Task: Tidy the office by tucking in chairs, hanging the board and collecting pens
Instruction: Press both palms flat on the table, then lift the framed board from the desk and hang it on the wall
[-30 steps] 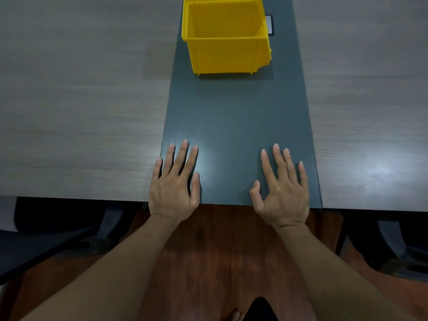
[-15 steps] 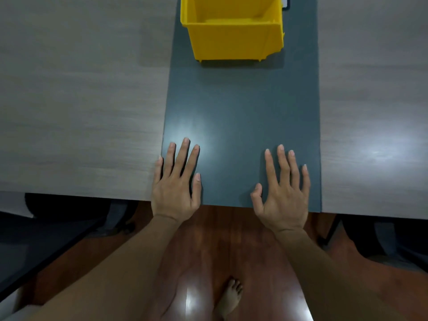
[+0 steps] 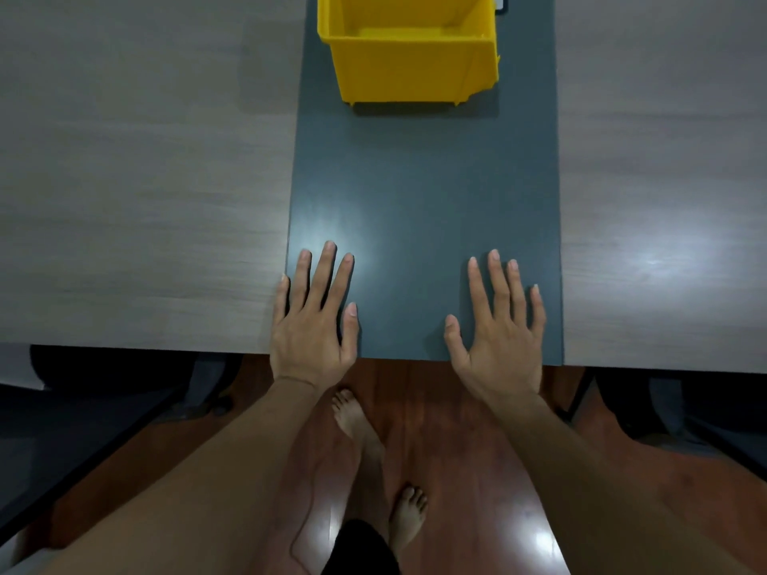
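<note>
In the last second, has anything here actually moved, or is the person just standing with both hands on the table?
Nothing was picked up or let go. The view tipped downward, so the yellow bin slid toward the top edge and the person's bare feet came into sight. The left hand and right hand stay flat and empty on the table.

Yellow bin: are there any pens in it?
No. The visible part of the yellow bin's inside is bare yellow plastic, with no pens showing.

Yellow bin (image 3: 409, 56) at 12 o'clock; worktop (image 3: 137, 180) grey woodgrain with dark slate centre strip (image 3: 423, 193); floor (image 3: 448, 429) glossy red-brown wood.
</note>
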Demonstrator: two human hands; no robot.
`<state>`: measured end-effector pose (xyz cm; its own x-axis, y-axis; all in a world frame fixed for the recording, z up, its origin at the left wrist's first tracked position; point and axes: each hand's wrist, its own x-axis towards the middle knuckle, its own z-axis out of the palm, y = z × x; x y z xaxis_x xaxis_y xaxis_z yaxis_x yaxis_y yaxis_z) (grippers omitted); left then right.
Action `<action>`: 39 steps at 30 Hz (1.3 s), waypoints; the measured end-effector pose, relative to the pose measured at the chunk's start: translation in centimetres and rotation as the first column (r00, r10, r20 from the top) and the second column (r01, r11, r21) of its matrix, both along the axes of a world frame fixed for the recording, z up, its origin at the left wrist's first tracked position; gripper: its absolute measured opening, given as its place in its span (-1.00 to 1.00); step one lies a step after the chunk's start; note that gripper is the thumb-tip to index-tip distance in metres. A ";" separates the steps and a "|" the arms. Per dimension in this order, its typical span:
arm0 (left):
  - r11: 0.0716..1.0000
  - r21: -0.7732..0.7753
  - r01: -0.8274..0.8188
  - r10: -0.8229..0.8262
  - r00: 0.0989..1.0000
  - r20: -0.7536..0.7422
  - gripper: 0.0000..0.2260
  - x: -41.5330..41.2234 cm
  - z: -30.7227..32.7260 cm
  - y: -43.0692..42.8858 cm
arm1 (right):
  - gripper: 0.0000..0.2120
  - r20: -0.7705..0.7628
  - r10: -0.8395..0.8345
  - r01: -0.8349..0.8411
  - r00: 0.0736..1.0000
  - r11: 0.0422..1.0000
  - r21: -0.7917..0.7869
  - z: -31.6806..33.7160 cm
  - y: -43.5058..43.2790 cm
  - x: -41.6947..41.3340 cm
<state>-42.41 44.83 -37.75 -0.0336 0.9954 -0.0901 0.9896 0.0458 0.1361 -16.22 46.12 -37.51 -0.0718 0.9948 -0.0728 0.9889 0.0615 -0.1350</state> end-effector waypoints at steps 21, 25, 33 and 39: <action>0.881 -0.424 -0.211 0.410 0.789 0.457 -0.39 -5.8 23.9 0.8 | -0.19 -0.308 -0.002 -0.168 0.951 0.836 -0.522 19.3 5.5 -4.7; 0.847 -0.403 -0.346 0.518 0.706 0.483 -0.37 -7.4 25.8 -1.3 | -0.23 -0.369 0.111 -0.284 0.923 0.843 -0.456 22.0 7.5 -7.3; 0.694 -0.299 -0.655 0.676 0.450 0.584 -0.28 -9.8 32.3 -7.5 | -0.27 -0.420 0.397 -0.542 0.817 0.777 -0.321 28.1 11.3 -13.1; 0.505 -0.163 -0.848 0.739 0.327 0.589 -0.42 -11.6 35.6 -14.6 | -0.06 -0.491 0.565 -0.728 0.663 0.638 -0.249 31.4 10.3 -19.1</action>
